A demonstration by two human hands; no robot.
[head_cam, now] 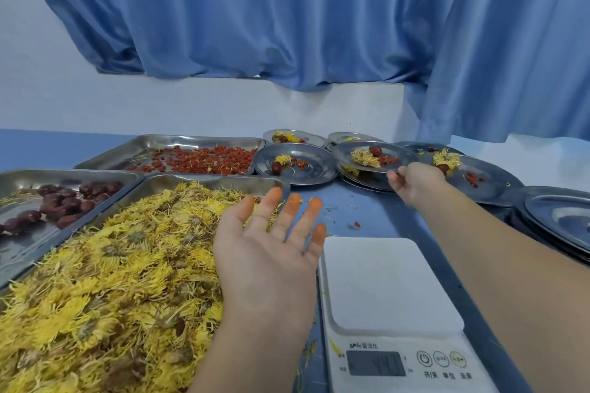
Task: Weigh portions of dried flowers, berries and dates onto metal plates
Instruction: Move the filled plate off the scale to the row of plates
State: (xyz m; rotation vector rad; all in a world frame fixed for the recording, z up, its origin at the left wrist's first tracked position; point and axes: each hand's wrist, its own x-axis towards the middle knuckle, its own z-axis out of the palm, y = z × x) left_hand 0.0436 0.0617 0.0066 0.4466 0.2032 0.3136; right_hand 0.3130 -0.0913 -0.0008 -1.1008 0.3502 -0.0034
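My right hand (412, 183) reaches far forward and pinches the near rim of a round metal plate (349, 153) that carries a yellow flower, a date and red berries; it lies on top of another plate. My left hand (271, 252) hovers palm up with straight, orange-stained fingers over the right edge of the big tray of yellow dried flowers (105, 281). A tray of dark red dates (22, 182) sits at the left. Behind it lies a tray of red berries (204, 159). The white scale (389, 306) stands bare at the front right.
Several filled metal plates (295, 164) stand along the back and right of the blue table (360, 217). A stack of bare plates (558, 220) sits at the right edge. A blue curtain (287, 16) hangs behind. Loose petals and a berry lie near the scale.
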